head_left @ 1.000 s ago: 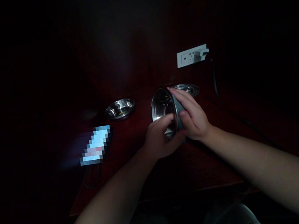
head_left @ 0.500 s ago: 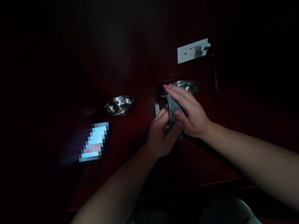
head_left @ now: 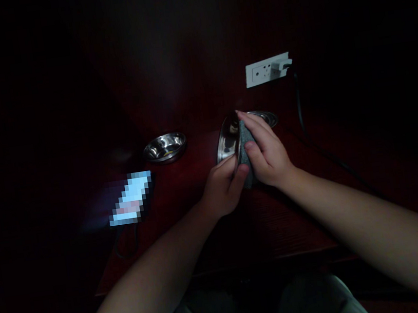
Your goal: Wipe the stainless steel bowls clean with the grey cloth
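Note:
A steel bowl (head_left: 226, 141) stands tilted on its edge above the dark red table (head_left: 289, 228), its inside turned to the left. My left hand (head_left: 223, 188) grips its lower rim with fingers and thumb. My right hand (head_left: 266, 151) presses a grey cloth (head_left: 244, 151) against the bowl's outer side, fingers stretched up along it and thumb pinching the cloth.
A second steel bowl (head_left: 164, 147) sits on the table to the left, a third bowl (head_left: 266, 117) behind my right hand. A lit phone (head_left: 132, 204) lies at the left. A white wall socket (head_left: 267, 69) holds a charger with a black cable (head_left: 306, 127) hanging down.
The bowl has turned in my hands, first edge-on and now tilted with its inside showing again. My right hand with the cloth has slid up along the bowl's outside.

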{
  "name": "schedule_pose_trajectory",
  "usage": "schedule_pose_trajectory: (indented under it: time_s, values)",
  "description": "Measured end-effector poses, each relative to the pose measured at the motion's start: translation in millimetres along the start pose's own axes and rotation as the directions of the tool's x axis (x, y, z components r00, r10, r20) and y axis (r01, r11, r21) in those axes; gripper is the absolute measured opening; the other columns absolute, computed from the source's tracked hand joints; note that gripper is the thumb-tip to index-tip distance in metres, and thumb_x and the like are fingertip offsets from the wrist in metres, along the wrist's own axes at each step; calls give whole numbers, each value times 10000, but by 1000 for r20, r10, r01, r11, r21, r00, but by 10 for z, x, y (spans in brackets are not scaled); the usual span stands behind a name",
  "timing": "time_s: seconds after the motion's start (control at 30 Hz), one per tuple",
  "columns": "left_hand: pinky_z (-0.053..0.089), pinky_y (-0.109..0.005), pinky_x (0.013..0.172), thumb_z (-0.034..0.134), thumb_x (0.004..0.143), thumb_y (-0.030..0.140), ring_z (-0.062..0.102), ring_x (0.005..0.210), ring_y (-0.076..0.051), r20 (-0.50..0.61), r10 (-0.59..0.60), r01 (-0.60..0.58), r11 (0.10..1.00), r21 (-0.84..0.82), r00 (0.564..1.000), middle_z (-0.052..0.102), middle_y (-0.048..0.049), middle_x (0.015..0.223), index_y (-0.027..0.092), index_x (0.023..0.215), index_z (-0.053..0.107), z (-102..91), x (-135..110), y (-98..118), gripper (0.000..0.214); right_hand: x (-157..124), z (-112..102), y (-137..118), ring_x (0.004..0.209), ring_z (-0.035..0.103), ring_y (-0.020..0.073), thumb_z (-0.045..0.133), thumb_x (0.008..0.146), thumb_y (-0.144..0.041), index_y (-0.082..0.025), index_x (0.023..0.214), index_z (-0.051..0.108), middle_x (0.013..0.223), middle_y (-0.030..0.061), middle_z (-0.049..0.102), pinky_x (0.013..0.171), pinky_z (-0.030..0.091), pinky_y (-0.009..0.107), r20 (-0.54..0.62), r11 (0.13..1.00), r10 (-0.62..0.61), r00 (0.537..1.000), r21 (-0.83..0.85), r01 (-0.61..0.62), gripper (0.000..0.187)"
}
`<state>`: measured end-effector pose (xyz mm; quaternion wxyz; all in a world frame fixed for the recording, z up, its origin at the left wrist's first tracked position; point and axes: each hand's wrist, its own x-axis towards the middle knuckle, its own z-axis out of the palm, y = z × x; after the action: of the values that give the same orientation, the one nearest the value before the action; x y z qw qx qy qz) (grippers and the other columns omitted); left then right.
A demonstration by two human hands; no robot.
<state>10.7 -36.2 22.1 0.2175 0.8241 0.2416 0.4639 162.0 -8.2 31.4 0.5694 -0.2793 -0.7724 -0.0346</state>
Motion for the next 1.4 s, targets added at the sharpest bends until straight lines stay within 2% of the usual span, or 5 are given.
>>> schedule_pose_trajectory:
  time_s: [0.27, 0.57, 0.8, 1.2, 1.4]
  values:
    - [380, -248, 582, 379, 910, 321, 445, 605, -100, -28, 17, -16, 999, 40, 999, 460, 14, 635, 173, 680, 454, -9, -2, 1, 284, 4, 11, 40, 1276, 407, 266, 317, 916, -443, -230, 1360, 407, 1369, 80, 471, 1077, 305, 504, -43, 999, 47, 998, 16, -47, 501]
    - [335, -246, 551, 391, 905, 306, 400, 570, -90, -5, 24, -24, 998, 61, 1000, 419, 23, 606, 175, 645, 419, -30, 0, -30, 292, -11, 36, 106, 1264, 429, 248, 324, 927, -445, -232, 1324, 461, 1345, 70, 502, 1086, 302, 481, -74, 991, 106, 992, 86, -100, 471]
    - [312, -244, 526, 395, 901, 300, 376, 536, -86, 11, 34, -34, 996, 78, 999, 380, 36, 574, 183, 615, 382, -40, 7, -31, 309, 1, 36, 158, 1224, 481, 228, 312, 921, -501, -238, 1280, 511, 1306, 68, 546, 1061, 338, 473, -56, 972, 204, 977, 131, -195, 488]
    - [340, -239, 544, 390, 903, 297, 415, 547, -85, 64, 23, -29, 995, 95, 998, 442, 25, 592, 170, 649, 457, -56, -5, -45, 292, -23, 58, 197, 1211, 497, 226, 376, 900, -511, -273, 1235, 561, 1290, 31, 567, 1071, 314, 477, -43, 897, 369, 929, 277, -344, 450]
    - [364, -234, 550, 383, 904, 309, 443, 554, -88, 78, 10, -18, 994, 107, 997, 484, 15, 605, 166, 667, 494, -63, -14, -40, 299, -22, 53, 205, 1185, 514, 238, 388, 891, -522, -258, 1210, 583, 1260, 36, 589, 1050, 336, 470, -14, 864, 421, 907, 310, -396, 458]
